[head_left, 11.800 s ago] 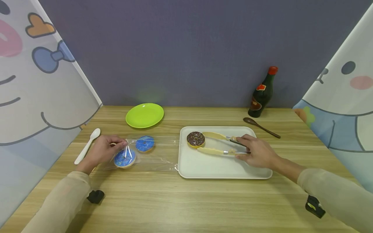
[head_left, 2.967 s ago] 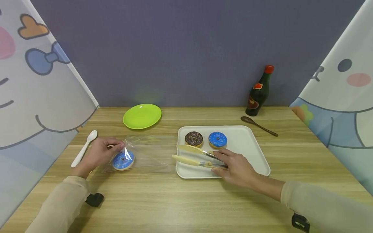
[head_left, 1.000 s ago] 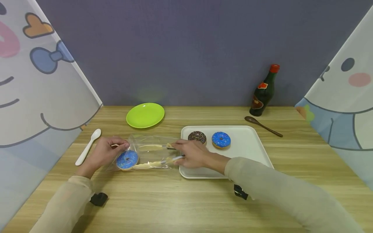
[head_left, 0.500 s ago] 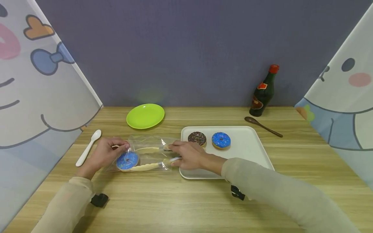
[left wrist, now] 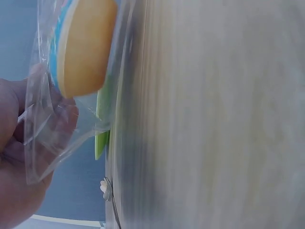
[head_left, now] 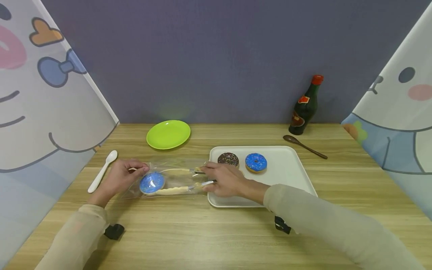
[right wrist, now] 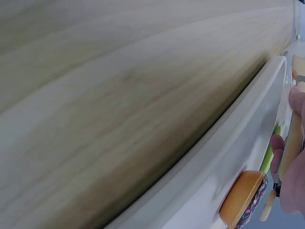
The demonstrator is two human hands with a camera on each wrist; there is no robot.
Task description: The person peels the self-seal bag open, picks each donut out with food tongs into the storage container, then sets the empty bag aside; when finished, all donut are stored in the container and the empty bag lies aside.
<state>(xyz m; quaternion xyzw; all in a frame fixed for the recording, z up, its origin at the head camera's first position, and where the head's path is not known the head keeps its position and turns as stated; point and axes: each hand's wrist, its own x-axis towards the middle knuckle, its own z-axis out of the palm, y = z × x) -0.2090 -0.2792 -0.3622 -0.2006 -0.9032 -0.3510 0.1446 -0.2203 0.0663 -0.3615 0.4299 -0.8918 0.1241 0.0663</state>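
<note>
My left hand (head_left: 123, 178) pinches the closed-end side of a clear plastic bag (left wrist: 35, 148) lying on the table. Inside it is a doughnut with blue icing (head_left: 152, 183); the left wrist view shows its pale base and blue top through the film. My right hand (head_left: 225, 180) grips a pair of tongs (head_left: 173, 190) with cream arms, which reach into the bag, their tips at either side of that doughnut. Whether the doughnut is off the table I cannot tell. On the white tray (head_left: 283, 185) lie a chocolate doughnut (head_left: 228, 159) and another blue doughnut (head_left: 256, 162).
A green plate (head_left: 168, 134) stands at the back left, and a white spoon (head_left: 102, 170) lies left of my left hand. At the back right are a dark bottle (head_left: 303, 108) with a red cap and a brown wooden spoon (head_left: 305, 146). A wall closes off the back.
The chocolate doughnut was let go on the tray, and one blue doughnut went from bag to tray. The tongs then entered the bag; the doughnut there has shifted slightly right.
</note>
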